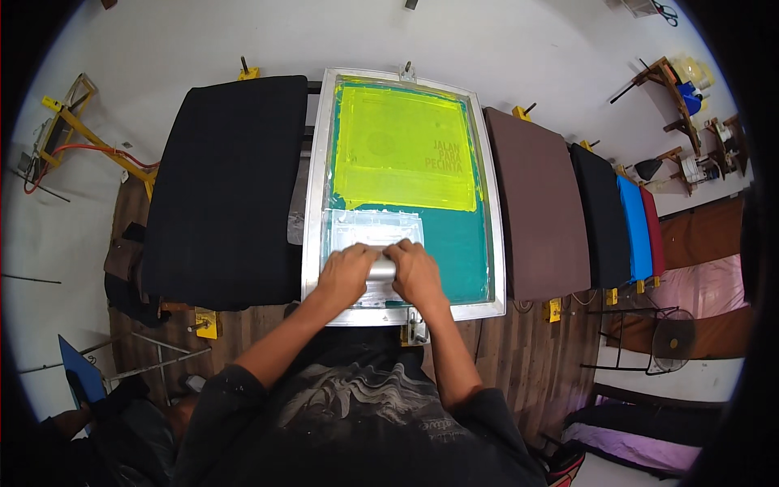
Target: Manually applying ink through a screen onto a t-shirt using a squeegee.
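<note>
A metal-framed printing screen lies in front of me, its teal mesh covered at the top by a yellow-green ink layer with lettering showing through. White ink spreads over the lower left part. My left hand and my right hand are closed around the left and right ends of a silver squeegee, held over the white ink. A metal clamp sits at the screen's near edge.
Padded boards in black, brown, black, blue and red line either side of the screen. A yellow bracket arm is at left, a fan and bench at right. Another person is at lower left, near a blue panel.
</note>
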Demonstrator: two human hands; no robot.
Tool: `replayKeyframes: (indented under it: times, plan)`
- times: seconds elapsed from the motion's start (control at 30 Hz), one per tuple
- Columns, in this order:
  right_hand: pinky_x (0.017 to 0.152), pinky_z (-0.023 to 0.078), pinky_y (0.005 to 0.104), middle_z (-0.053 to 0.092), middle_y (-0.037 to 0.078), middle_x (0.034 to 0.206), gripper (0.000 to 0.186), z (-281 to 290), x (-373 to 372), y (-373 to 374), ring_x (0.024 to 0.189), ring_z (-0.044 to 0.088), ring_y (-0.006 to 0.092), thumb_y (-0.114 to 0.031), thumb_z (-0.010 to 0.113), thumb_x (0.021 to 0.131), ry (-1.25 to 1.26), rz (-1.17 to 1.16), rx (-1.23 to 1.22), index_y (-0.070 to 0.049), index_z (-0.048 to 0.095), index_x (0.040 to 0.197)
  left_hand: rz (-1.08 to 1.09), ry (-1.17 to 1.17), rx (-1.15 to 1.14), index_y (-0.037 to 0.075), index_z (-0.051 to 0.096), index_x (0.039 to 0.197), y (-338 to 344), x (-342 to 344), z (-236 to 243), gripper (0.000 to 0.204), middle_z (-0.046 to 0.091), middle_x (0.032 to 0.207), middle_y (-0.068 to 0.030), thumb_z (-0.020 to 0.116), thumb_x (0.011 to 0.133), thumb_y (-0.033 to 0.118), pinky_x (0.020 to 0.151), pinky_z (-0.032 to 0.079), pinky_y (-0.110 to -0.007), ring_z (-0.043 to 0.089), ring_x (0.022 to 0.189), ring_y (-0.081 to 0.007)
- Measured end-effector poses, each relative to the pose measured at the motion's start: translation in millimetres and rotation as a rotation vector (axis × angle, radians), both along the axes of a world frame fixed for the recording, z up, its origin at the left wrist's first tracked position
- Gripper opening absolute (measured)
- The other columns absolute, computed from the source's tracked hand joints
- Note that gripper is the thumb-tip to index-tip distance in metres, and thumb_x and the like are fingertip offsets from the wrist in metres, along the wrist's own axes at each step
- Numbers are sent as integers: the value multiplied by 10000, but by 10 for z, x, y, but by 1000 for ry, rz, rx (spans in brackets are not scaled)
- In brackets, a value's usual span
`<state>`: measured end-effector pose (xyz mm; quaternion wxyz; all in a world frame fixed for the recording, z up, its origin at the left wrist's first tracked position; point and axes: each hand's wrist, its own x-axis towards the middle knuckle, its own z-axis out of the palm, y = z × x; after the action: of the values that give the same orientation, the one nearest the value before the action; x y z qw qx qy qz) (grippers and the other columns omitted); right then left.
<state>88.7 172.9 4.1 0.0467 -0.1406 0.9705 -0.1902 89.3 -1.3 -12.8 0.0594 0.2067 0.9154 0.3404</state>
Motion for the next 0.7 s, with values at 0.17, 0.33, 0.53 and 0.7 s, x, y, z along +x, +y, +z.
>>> replayKeyframes:
  times: [0.17,0.33,0.53,0.7]
  plan:
    - [809,492,462,619,116,1053,435,77,466,31,1002,591,338,25,692,671,-47,-12,-18,-78,641,1091,-7,39,-12,16,628,1207,43,489,-3,412,636,1184,-186,575,803,-39,951,462,-465,610,1094,-369]
    - [819,489,460,633,109,1036,432,242,525,69,997,604,333,15,719,657,-126,20,30,-79,666,1075,-77,-59,-44,28,637,1200,22,513,208,416,649,1159,-166,587,791,-33,914,463,-455,618,1075,-347]
    - [804,515,469,673,110,1034,432,369,40,10,966,628,351,62,668,653,-78,40,45,-86,710,1057,-22,58,42,22,681,1080,10,56,232,356,681,979,-167,584,750,-70,807,475,-465,660,928,-350]
    - [793,528,455,664,109,1010,414,136,-195,13,955,625,356,59,671,664,-39,40,73,-99,698,1046,-10,-26,6,42,677,1131,16,-172,120,403,674,1012,-170,565,763,-78,823,476,-464,654,954,-352]
